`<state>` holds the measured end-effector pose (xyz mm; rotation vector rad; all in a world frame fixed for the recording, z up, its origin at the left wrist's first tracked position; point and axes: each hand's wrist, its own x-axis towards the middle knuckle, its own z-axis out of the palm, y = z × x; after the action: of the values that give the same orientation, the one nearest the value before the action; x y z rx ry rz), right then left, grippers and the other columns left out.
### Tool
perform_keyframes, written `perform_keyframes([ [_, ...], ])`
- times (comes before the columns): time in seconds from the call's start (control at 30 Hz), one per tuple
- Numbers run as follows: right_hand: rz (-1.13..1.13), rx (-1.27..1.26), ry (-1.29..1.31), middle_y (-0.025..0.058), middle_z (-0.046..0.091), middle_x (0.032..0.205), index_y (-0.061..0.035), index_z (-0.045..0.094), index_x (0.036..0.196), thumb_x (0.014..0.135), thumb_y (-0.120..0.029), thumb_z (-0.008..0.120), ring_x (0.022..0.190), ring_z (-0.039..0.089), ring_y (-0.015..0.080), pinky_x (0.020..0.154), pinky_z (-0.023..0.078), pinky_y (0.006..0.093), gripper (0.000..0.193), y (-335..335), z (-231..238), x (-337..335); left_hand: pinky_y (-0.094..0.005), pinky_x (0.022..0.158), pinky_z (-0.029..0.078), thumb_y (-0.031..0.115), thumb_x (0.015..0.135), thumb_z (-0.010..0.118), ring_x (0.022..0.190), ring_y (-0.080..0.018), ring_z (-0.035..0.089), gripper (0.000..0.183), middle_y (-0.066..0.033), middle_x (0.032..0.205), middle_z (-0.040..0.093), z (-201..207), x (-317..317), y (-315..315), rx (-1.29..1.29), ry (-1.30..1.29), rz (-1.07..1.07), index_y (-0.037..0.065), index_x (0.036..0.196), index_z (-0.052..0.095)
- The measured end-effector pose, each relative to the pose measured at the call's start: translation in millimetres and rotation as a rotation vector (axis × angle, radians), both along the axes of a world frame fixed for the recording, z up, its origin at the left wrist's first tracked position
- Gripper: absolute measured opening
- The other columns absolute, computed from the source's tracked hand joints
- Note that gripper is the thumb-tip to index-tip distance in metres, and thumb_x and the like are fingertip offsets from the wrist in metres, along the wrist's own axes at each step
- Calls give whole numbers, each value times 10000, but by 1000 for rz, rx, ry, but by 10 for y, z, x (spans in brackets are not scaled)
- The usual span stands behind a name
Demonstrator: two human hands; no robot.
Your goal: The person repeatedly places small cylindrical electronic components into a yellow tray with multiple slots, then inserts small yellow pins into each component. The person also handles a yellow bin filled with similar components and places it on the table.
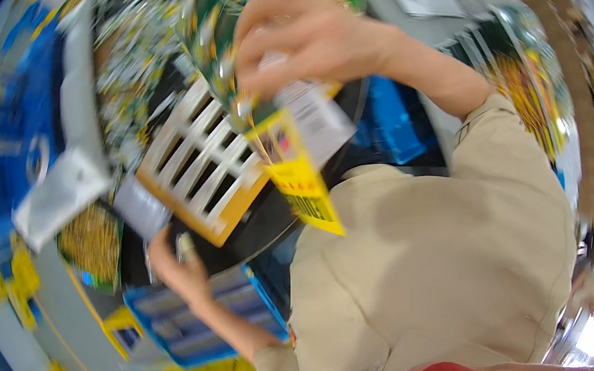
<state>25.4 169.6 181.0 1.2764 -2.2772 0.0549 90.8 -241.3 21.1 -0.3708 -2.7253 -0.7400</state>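
My right hand [313, 33] is raised at the upper middle, fingers curled on a glossy green and yellow plastic packet [210, 41]. Below those fingers hangs a bright yellow printed card or packet end [300, 177]; blur hides whether the two are one piece. A white printed sheet [317, 117] shows behind it. My left hand [180, 264] is low on the left, beside a grey-white flat piece [140, 206]. Its thumb stands apart from the fingers, but motion smears them, and I cannot see whether they grip that piece. Between my hands lies a white slotted rack with an orange-yellow edge [230, 226].
Heaps of shiny green and yellow packets [141, 70] cover the far left. More packets [521, 90] stand at the right. A white box [61, 198] is at the left, a blue tray [209, 314] below my left hand, and a blue bin [399, 120] near my right forearm.
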Motion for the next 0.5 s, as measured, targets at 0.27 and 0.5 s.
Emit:
perform_keyframes([
  [0.27,-1274,-1261,684,87,704,1133,5,632,1283,936,-149,674,936,624,107,826,493,240,382,3161,788,2967,-452,817,462,3,827,679,968,-366,535,205,-155,1009,563,-752,-576,-567,-189,111,25,2,994,560],
  [0.5,-2527,-326,126,198,690,1154,-62,730,1108,850,-292,590,1092,649,375,944,495,433,373,4887,259,5246,-446,819,481,-31,794,653,984,-348,566,181,-132,1055,604,-671,-493,-460,-250,189,44,22,941,562],
])
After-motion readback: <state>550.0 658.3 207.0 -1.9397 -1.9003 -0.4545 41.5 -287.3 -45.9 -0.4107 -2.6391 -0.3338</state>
